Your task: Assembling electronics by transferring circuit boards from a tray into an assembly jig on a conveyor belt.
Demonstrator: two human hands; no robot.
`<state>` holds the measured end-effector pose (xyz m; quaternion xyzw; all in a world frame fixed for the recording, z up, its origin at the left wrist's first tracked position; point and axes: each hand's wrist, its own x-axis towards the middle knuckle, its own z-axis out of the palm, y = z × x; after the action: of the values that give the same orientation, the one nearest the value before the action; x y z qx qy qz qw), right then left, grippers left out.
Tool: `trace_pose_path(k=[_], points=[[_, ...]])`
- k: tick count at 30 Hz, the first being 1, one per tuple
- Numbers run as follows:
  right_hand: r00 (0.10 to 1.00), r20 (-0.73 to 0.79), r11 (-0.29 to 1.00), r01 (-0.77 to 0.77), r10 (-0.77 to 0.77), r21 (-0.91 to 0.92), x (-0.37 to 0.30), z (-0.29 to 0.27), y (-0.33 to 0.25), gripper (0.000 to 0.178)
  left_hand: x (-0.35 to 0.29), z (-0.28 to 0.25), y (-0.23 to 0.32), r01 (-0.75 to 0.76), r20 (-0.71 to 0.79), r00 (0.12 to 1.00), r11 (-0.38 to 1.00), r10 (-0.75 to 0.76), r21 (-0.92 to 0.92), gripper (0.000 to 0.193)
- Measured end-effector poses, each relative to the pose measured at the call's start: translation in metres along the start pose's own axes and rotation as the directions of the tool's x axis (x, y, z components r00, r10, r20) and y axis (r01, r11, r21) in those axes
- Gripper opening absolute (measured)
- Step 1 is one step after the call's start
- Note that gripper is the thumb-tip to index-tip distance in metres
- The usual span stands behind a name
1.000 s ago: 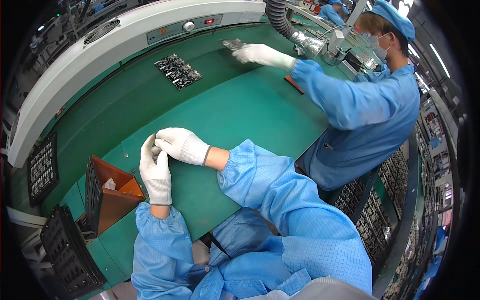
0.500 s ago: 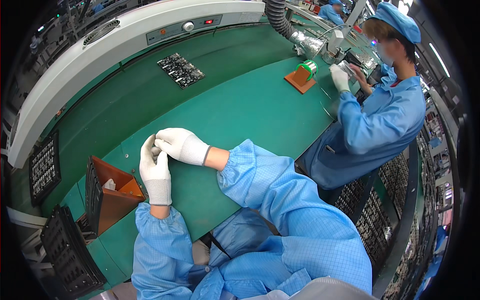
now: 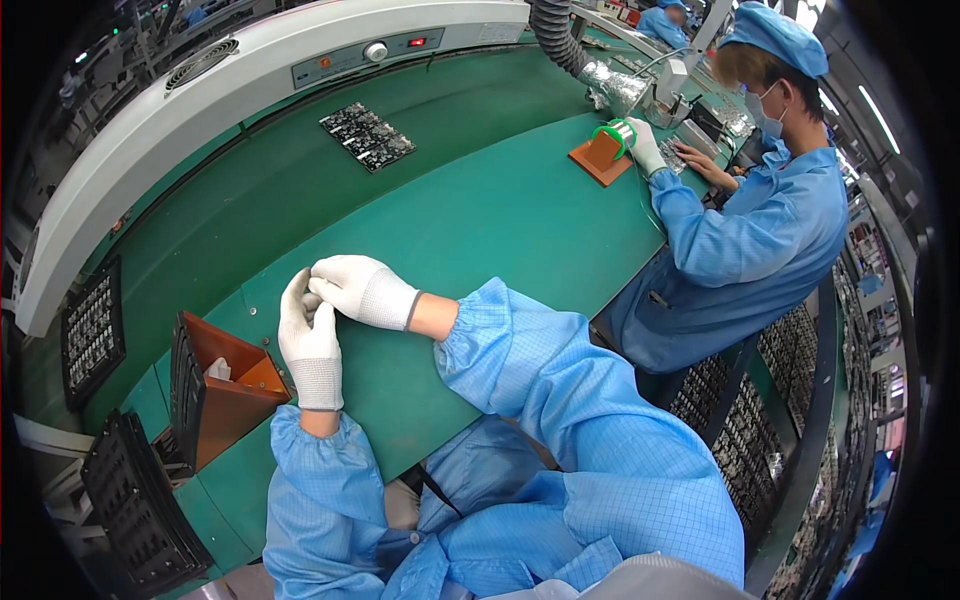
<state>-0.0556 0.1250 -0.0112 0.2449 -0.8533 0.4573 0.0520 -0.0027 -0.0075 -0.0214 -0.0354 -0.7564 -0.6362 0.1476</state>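
My left hand (image 3: 309, 345) and my right hand (image 3: 362, 290), both in white knit gloves, meet over the near edge of the green worktop (image 3: 460, 240). The left fingers are long and slightly bent, with the thumb standing apart. Against them rest the curled fingers of my right hand; whatever they might pinch is hidden. Close by on the left stands a brown angled bin (image 3: 225, 420) with a small white piece inside. Beyond my hands, a dark circuit board panel (image 3: 367, 137) lies on the green belt (image 3: 250, 200).
A black tray of parts (image 3: 92, 335) lies far left, above stacked black trays (image 3: 140, 505). A white hood (image 3: 250, 70) spans the back. At right, a co-worker (image 3: 760, 210) in blue has a gloved hand by a solder wire spool (image 3: 615, 136) on a brown stand.
The circuit board panel and the left tray have shifted slightly right. The co-worker's gloved hand has moved left to the spool, and the head has leaned forward. My hands have stayed put.
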Motion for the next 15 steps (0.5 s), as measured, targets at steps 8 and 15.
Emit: trace_pose_path(k=[8, 15], points=[[1.0, -0.015, 1.0, 0.02, -0.02, -0.011, 0.001, -0.0018, -0.002, 0.028, 0.0008, 0.0009, 0.0044, 0.026, 0.003, 1.0, 0.999, -0.026, -0.031, 0.047], [1.0, -0.008, 1.0, 0.013, -0.013, -0.019, -0.0009, -0.0013, -0.0013, 0.028, -0.0015, 0.0016, 0.0033, 0.016, 0.0, 1.0, 0.999, -0.016, -0.044, 0.047]])
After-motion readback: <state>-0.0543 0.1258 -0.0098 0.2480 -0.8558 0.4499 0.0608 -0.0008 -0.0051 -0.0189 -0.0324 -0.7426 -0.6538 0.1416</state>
